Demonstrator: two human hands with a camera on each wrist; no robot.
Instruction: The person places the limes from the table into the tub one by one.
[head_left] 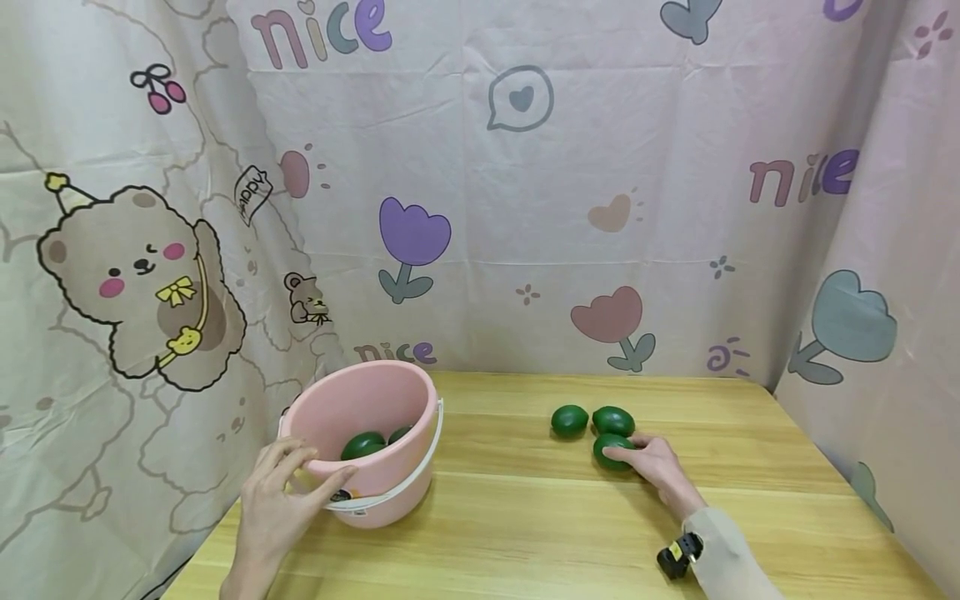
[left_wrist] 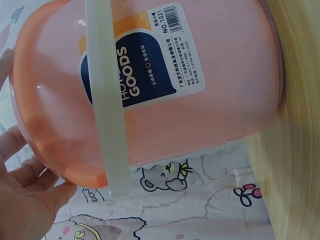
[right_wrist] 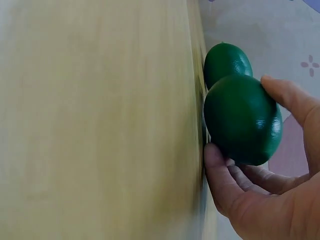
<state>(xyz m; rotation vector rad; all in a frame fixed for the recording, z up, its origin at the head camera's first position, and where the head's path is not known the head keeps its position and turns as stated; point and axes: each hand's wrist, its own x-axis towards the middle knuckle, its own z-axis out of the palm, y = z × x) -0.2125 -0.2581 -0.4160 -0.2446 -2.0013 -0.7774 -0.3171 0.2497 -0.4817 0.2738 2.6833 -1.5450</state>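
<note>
At the left of the table a pink bucket point(head_left: 360, 392) leans toward me, its white handle point(head_left: 420, 467) hanging down the near side. My left hand point(head_left: 273, 492) grips the bucket's near-left rim, thumb on the outside. Green limes point(head_left: 364, 445) lie inside the bucket, partly hidden by its wall. To the right, my right hand point(head_left: 660, 467) holds a dark green lime point(right_wrist: 243, 120) between thumb and fingers, low over the table. Close behind it are two more limes, one right point(head_left: 613, 420) and one left point(head_left: 569, 421).
The wooden table point(head_left: 510, 517) reaches back to a printed curtain point(head_left: 480, 208), which also hangs along both sides. A label point(left_wrist: 145, 55) is stuck on the bucket's side. A small black device point(head_left: 679, 556) sits at my right sleeve.
</note>
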